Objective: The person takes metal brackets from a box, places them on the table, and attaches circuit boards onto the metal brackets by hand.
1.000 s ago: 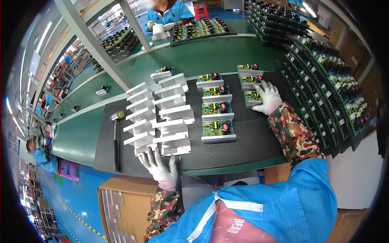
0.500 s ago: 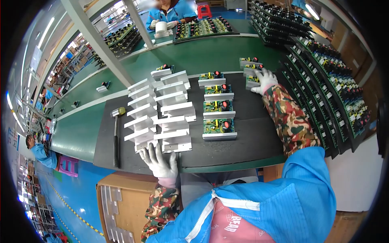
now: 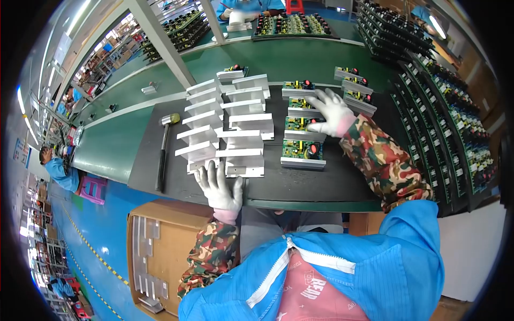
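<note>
My left hand (image 3: 218, 188), in a white glove, has its fingers spread at the front edge of the silver metal heat sinks (image 3: 245, 155). These stand in two columns on the black mat. My right hand (image 3: 334, 113), also gloved, is over the middle column of green circuit boards (image 3: 303, 150), each with a metal heat sink along its front. Its fingers and thumb are apart, near the second and third boards, and partly hide them; whether they touch is unclear. To its right are several more boards with heat sinks (image 3: 360, 107).
A hammer (image 3: 163, 152) lies at the mat's left. Stacked trays of boards (image 3: 439, 144) rise on the right. A cardboard box (image 3: 174, 241) holding metal pieces is below left. Across the green conveyor (image 3: 267, 59), a co-worker (image 3: 249, 8) sits beside another board tray (image 3: 292, 25).
My right hand has left the right-hand group of boards and moved left to the middle column. My left hand stays by the heat sinks. The camera view has shifted.
</note>
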Tool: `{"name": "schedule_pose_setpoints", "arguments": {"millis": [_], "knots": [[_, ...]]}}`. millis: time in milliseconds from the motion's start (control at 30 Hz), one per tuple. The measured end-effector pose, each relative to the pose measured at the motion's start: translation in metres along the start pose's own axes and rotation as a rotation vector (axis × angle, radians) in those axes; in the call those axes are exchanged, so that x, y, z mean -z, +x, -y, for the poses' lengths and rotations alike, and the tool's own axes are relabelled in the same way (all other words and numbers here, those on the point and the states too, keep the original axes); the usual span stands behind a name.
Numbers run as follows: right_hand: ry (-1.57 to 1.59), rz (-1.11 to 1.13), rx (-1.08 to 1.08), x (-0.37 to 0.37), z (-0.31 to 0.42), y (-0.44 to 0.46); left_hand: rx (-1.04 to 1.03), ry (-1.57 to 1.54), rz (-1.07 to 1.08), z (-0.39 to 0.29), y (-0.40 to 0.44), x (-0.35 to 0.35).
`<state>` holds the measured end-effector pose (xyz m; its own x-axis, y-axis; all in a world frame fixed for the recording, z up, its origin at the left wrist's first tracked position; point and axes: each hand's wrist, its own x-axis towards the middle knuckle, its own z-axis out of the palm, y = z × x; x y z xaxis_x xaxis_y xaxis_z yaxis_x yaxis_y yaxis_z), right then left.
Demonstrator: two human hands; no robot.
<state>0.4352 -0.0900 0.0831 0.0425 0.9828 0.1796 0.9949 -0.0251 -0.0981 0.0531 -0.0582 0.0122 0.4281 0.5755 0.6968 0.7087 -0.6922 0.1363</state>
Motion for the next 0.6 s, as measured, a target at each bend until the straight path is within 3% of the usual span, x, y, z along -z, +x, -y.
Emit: {"name": "schedule_pose_setpoints", "arguments": {"millis": [333, 600], "knots": [[-0.060, -0.033, -0.131, -0.012, -0.008, 0.094, -0.015, -0.019, -0.016, 0.000, -0.001, 0.001], [0.008, 0.115, -0.315, -0.036, -0.007, 0.109, 0.005, -0.021, -0.071, -0.002, -0.001, 0.005]]}}
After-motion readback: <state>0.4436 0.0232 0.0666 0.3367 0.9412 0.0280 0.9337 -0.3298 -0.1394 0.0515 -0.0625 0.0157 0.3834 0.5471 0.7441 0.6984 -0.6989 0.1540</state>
